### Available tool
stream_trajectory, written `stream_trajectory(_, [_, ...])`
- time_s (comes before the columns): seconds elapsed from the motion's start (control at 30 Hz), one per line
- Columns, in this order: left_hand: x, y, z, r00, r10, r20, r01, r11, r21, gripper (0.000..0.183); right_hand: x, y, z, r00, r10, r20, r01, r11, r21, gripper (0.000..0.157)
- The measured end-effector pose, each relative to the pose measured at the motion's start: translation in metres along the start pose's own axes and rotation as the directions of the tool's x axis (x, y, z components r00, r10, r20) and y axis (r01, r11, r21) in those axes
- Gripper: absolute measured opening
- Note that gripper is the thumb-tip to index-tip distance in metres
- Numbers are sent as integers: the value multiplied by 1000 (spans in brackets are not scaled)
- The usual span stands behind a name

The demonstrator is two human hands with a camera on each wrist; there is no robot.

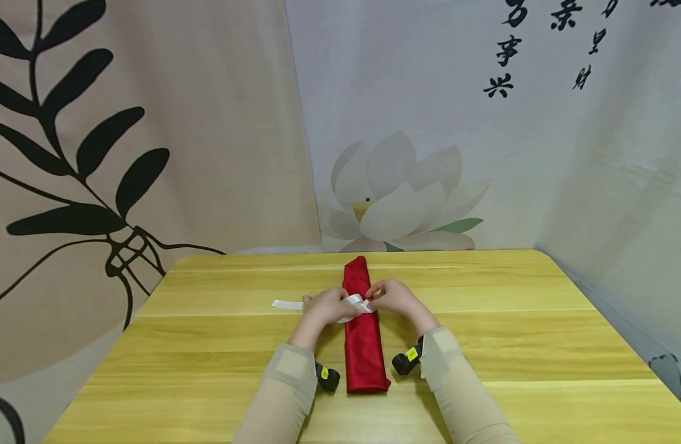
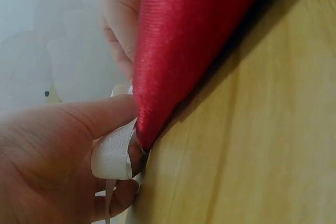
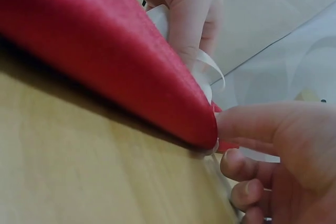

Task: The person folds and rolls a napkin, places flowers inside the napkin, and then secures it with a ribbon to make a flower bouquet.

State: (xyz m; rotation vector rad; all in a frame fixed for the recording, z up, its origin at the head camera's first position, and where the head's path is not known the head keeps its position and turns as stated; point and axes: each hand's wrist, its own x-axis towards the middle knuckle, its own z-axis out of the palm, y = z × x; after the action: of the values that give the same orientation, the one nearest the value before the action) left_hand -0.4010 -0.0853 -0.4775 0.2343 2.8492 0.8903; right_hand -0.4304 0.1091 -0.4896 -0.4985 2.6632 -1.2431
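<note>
A long folded bundle of shiny red cloth (image 1: 365, 357) lies lengthwise on the table, pointing away from me. White ribbon (image 1: 287, 304) crosses its middle, one tail stretching out flat to the left. From the left side, my left hand (image 1: 325, 306) pinches the ribbon over the cloth; a loop of ribbon (image 2: 113, 158) hangs by its fingers in the left wrist view. At the bundle's right edge, my right hand (image 1: 396, 298) holds ribbon between thumb and forefinger. Its other fingers (image 3: 247, 190) curl loosely beside the cloth in the right wrist view.
The wooden table (image 1: 512, 345) has its far edge just beyond the bundle's tip. Behind it hangs a pale curtain (image 1: 235, 123) printed with leaves, a lotus and dark characters. A small black camera (image 1: 405, 362) sits at the right wrist, another (image 1: 328, 378) at the left.
</note>
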Motion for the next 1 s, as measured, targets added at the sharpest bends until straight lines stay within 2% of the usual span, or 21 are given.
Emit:
stream_trajectory(0.17, [1, 0, 1, 1000, -2, 2, 2, 1000, -1, 26, 2, 3, 2, 1000, 8, -2, -8, 1000, 1, 18])
stream_trajectory(0.43, [0, -1, 0, 1000, 10, -5, -10, 1000, -9, 28, 1, 2, 3, 1000, -17, -22, 16, 999, -34, 4])
stream_trajectory(0.7, [0, -4, -1, 999, 39, 8, -39, 999, -28, 28, -1, 2, 3, 999, -12, -35, 11, 1000, -19, 6])
stream_trajectory(0.87, [2, -11, -8, 993, 96, 64, -90, 993, -79, 28, 0, 5, 2, 999, 2, -51, -3, 1000, -14, 8])
stream_trajectory(1.0, [2, -20, -17, 978, 150, 144, -127, 979, -162, 26, 0, 7, 1, 998, 13, -56, -13, 1000, -6, 8])
